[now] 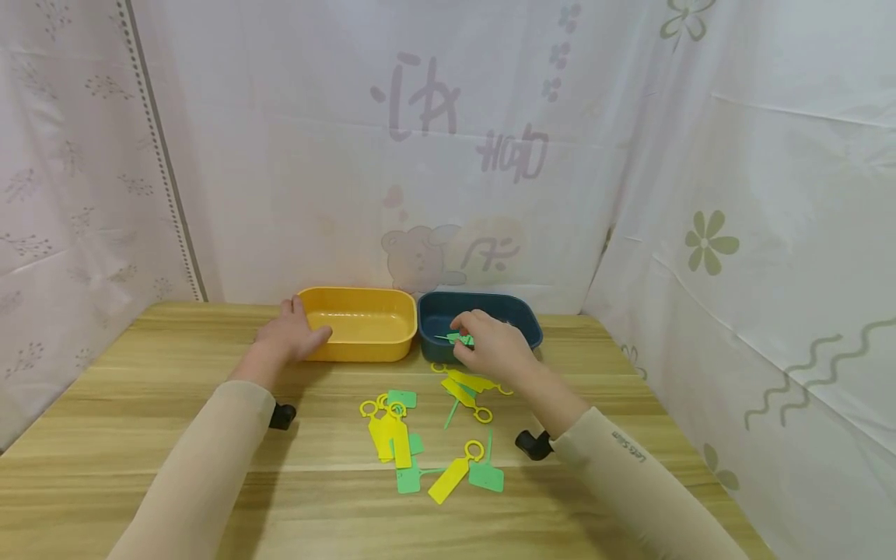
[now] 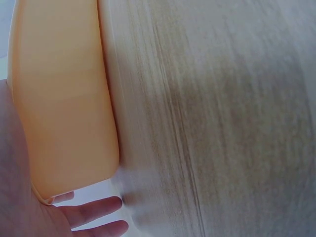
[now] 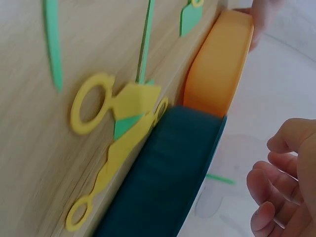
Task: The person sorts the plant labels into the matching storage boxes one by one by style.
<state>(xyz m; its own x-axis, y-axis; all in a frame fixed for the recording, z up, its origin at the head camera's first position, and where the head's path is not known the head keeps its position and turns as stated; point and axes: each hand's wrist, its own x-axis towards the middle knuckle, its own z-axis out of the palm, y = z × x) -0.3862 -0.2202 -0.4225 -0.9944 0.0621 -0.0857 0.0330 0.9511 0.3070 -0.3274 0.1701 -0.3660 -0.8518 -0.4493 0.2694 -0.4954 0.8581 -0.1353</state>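
Note:
My left hand (image 1: 285, 340) rests at the left end of a yellow bin (image 1: 360, 352), thumb at its front rim. In the left wrist view its fingers (image 2: 94, 212) extend straight past the end of the bin. My right hand (image 1: 498, 348) is over the front of a dark blue bin (image 1: 437, 351), fingers loosely bent, a gap between thumb and fingertips. A green tag (image 1: 460, 339) with a thin tail shows in that gap in the head view, inside the blue bin. In the right wrist view, the fingers are apart from the green strip (image 3: 220, 178) poking above the rim.
Yellow ring-ended tags (image 1: 402, 443) and green tags (image 1: 486, 476) lie loose on the wooden table (image 1: 336, 505). Some yellow tags (image 3: 123, 140) lie against the blue bin's front. A patterned white curtain (image 1: 280, 155) hangs behind and at the sides.

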